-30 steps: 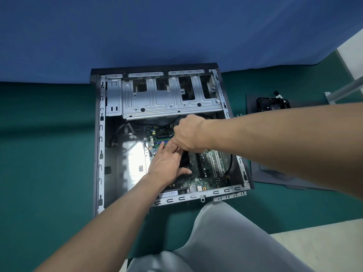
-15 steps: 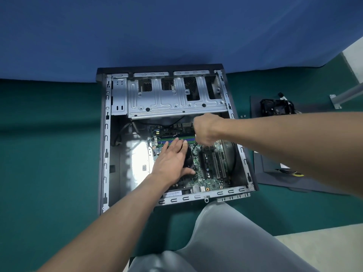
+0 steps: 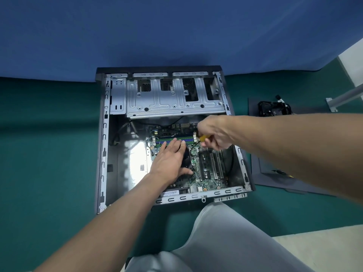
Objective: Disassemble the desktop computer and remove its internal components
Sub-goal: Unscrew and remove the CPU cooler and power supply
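Motherboard (image 3: 206,169) beneath right grip (image 3: 214,133) holding yellow screwdriver (image 3: 203,138).

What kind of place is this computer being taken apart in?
Probably a makeshift teardown area or recording setup: the open computer case lies on green cloth, a blue cloth hangs behind, and a loose black part sits on a dark panel beside it.

Blue cloth (image 3: 176,26) fills the upper frame, with a dark green mat (image 3: 49,154) below. The case (image 3: 104,134) is silver-grey with black edges, its circuit board (image 3: 204,173) green, the screwdriver (image 3: 203,138) handle yellow, the trousers (image 3: 225,242) light grey.
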